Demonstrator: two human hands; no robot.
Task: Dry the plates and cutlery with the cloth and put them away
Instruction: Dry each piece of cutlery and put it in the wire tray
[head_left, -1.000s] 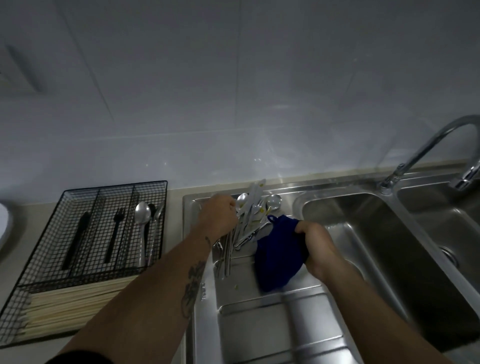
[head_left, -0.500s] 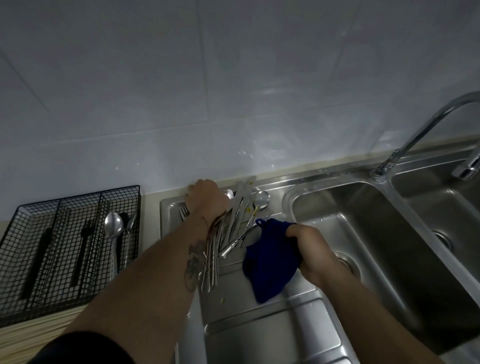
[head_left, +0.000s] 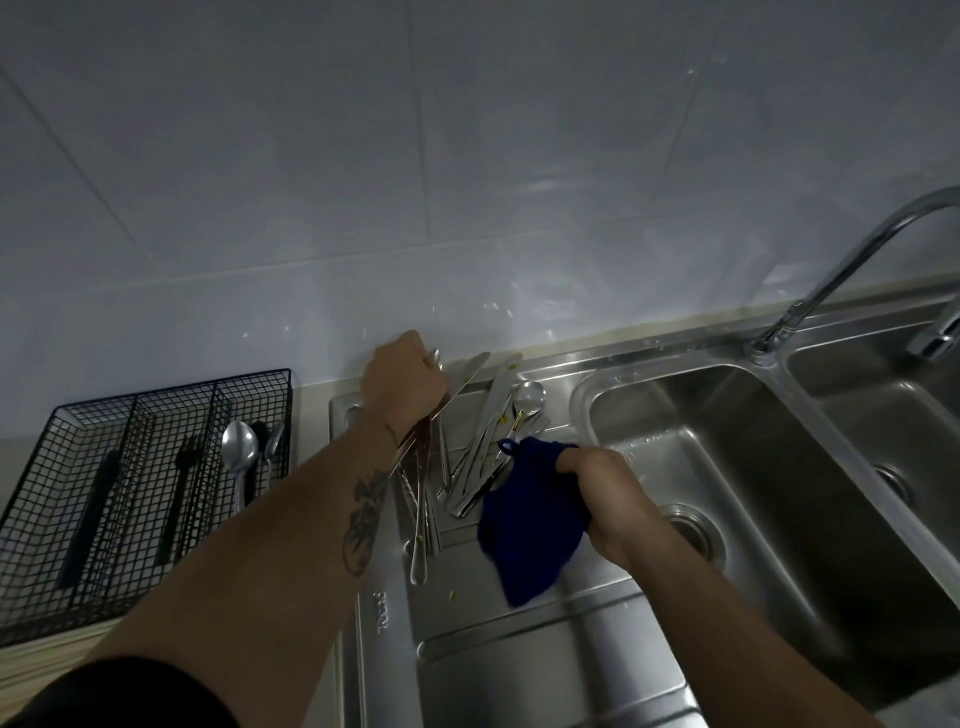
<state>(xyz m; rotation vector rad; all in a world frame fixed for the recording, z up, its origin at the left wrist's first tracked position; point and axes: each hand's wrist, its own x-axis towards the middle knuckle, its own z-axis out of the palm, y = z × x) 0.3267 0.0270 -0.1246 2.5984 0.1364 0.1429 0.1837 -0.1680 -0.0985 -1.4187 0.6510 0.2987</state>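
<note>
1. At the far left a black wire cutlery tray (head_left: 130, 467) sits on the counter, split into long compartments running away from the viewer.
2. Its left compartments hold dark-handled pieces (head_left: 96, 499); what kind they are cannot be told in the dim light. The rightmost compartment holds a silver spoon (head_left: 240, 457), bowl toward the wall, with another piece just beside it.
3. In front of the tray lies a pale row of chopsticks (head_left: 47, 654), only partly in view.
4. The left hand (head_left: 402, 384) reaches over the back of the draining board (head_left: 545, 670), fingers curled round a bundle of cutlery (head_left: 422, 499). The handles trail down toward the viewer, one long handle ending low on the steel.
5. The forearm behind that hand bears a dark tattoo (head_left: 366, 519), with no letters that can be read.
6. Small raised lettering (head_left: 381, 610) is stamped in the steel near the board's left edge; it is too small and dim to read.
7. More loose cutlery (head_left: 493, 441) lies fanned on the board to the right of the bundle, a spoon (head_left: 529, 397) among it.
8. The right hand (head_left: 605, 499) clenches a dark blue cloth (head_left: 530, 530), which hangs bunched over the board and touches the loose pieces.
9. Right of it is the sink basin (head_left: 779, 467) with its drain, then a second basin under a curved tap (head_left: 852, 265).
10. No plates are in view.
</note>
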